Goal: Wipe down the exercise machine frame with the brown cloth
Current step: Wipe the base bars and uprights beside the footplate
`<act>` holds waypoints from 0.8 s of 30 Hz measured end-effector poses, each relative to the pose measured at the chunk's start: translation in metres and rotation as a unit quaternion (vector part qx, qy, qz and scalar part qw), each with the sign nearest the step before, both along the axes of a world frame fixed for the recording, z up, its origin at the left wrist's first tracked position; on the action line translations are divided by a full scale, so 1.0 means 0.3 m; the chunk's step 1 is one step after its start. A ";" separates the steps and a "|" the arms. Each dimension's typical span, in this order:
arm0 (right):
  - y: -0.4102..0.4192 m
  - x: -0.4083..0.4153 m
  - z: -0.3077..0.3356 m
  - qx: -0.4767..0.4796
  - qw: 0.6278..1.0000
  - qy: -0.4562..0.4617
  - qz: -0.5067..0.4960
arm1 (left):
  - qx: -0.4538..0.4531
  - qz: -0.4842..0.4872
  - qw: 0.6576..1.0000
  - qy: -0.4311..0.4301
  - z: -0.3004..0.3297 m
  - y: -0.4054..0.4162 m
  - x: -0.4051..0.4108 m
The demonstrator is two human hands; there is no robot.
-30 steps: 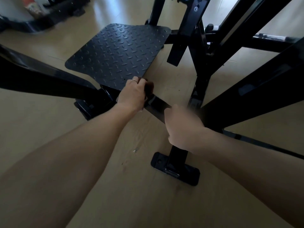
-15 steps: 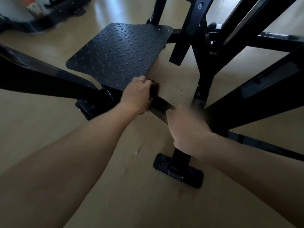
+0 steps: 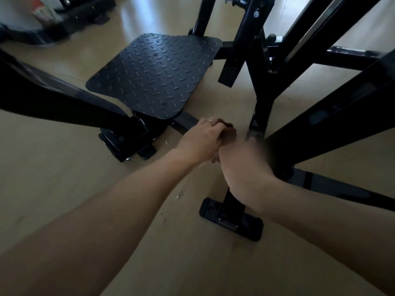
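The left hand (image 3: pixel 202 138) clutches the brown cloth (image 3: pixel 228 133) against the low frame bar (image 3: pixel 184 122), likely to rub it; the right hand (image 3: pixel 245 167), blurred, sits beside it, its grip unclear.

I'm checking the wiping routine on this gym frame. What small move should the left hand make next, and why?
Probably slide the brown cloth back along the low black bar toward the ribbed foot plate. The left hand grips the cloth right against the right hand, which covers the bar there, so no room remains that way.
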State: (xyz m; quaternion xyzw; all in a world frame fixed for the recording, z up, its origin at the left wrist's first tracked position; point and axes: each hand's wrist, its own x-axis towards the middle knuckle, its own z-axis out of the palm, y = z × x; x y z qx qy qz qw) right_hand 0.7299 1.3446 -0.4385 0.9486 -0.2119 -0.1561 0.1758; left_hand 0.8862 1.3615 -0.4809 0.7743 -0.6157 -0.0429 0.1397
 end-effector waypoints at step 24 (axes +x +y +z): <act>0.006 -0.050 -0.055 -0.031 0.999 -0.015 0.028 | 0.067 -0.085 0.994 0.029 0.057 0.013 0.031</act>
